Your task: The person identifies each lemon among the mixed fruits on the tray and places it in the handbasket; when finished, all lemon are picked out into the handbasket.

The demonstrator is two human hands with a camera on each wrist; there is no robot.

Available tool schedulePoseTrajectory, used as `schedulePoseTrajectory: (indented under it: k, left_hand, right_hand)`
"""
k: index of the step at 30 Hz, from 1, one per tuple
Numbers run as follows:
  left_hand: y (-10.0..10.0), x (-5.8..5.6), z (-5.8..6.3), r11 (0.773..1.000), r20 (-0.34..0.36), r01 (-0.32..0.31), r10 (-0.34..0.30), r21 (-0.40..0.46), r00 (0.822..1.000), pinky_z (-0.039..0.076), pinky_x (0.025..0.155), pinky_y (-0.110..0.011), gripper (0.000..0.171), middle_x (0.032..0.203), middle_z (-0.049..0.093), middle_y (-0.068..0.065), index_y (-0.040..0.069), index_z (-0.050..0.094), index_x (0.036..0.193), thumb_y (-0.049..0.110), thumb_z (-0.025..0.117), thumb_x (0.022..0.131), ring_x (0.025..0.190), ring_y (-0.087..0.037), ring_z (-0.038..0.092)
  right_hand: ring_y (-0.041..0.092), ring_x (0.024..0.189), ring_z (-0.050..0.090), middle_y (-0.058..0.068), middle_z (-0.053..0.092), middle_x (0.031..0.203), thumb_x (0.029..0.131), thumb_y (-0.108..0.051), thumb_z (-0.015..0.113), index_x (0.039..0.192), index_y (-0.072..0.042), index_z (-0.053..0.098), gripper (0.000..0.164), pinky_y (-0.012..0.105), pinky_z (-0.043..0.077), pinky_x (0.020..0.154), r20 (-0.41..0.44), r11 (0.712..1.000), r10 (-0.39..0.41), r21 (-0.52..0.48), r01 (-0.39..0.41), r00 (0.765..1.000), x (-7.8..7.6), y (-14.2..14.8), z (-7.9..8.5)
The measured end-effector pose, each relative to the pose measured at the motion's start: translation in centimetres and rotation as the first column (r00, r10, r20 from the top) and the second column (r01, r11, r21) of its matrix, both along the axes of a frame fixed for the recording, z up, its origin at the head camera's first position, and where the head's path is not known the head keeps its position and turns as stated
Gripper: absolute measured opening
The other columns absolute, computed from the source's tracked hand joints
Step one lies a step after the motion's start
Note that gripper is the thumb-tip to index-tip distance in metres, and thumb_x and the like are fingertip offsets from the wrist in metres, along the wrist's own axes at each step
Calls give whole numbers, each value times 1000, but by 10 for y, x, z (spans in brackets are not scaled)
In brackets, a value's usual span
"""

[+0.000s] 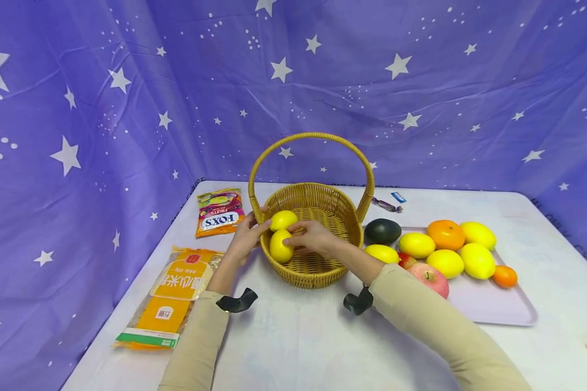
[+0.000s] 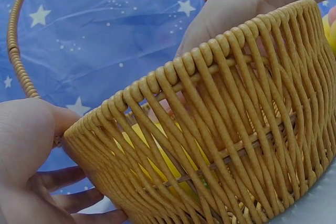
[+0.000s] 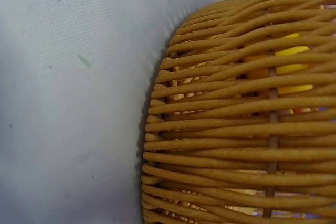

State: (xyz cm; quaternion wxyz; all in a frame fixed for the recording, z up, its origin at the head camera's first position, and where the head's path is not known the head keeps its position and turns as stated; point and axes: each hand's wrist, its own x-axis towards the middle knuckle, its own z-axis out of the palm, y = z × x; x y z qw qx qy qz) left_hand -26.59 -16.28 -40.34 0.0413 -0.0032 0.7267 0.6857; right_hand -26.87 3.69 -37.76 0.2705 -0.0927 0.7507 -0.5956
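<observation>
A wicker basket (image 1: 310, 279) with a tall arched handle stands mid-table. My left hand (image 1: 246, 239) holds its left rim; in the left wrist view, that hand (image 2: 26, 150) has its thumb over the rim and fingers along the outer wall. Inside, against the left wall, sit two lemons, a rear lemon (image 1: 283, 219) and a front lemon (image 1: 280, 251). My right hand (image 1: 315, 238) reaches over the basket and pinches the front lemon at its right side. Woven strands hide that hand's fingertips in the left wrist view, and the right wrist view shows only the basket wall (image 3: 236, 124).
Right of the basket, a pink tray (image 1: 504, 309) bears several lemons, a large orange (image 1: 445, 234), a small orange (image 1: 505, 276) and an apple (image 1: 429, 279). An avocado (image 1: 382, 232) lies beside it. Left are a candy bag (image 1: 219, 212) and a pasta bag (image 1: 171, 296). Wrapped candies (image 1: 387, 205) lie behind.
</observation>
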Motion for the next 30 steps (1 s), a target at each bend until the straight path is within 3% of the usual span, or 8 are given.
schedulePoseTrajectory:
  k: [8,13,16,24,30]
  left_hand:
    - [3,0,-1,1000,10,2,-2,24,1000,54,87,-43,48,144,41,-17,14,42,145,17,56,99,118,-34,52]
    - [3,0,0,1000,1,-5,5,12,1000,54,86,-44,47,144,41,-17,13,43,145,16,56,99,118,-35,52]
    - [3,0,1,1000,0,-2,2,13,1000,53,88,-46,47,145,40,-17,13,43,144,16,56,99,120,-36,51]
    - [1,-2,1,1000,-12,0,0,7,1000,53,88,-46,46,144,41,-16,13,44,144,16,55,99,120,-35,51]
    - [-1,-2,0,1000,0,-12,12,2,1000,54,86,-44,46,143,42,-16,13,44,144,17,56,99,118,-34,52]
  right_hand:
    - [39,120,51,22,50,127,96,-6,59,139,2,45,45,48,48,95,96,992,99,-85,-91,990,-10,33,11]
    - [44,125,44,25,45,130,97,-8,58,144,2,38,52,52,44,99,77,981,158,-128,-147,984,-14,66,27]
    - [42,121,47,24,46,129,98,-9,57,145,3,34,54,54,41,101,43,972,201,-129,-194,979,-14,89,35]
    - [38,122,49,23,47,135,96,-21,63,141,1,41,55,47,49,94,-49,947,312,91,-307,949,-5,153,47]
    - [34,113,54,24,52,128,95,-14,62,134,4,48,45,44,52,91,-51,889,433,189,-417,900,9,182,46]
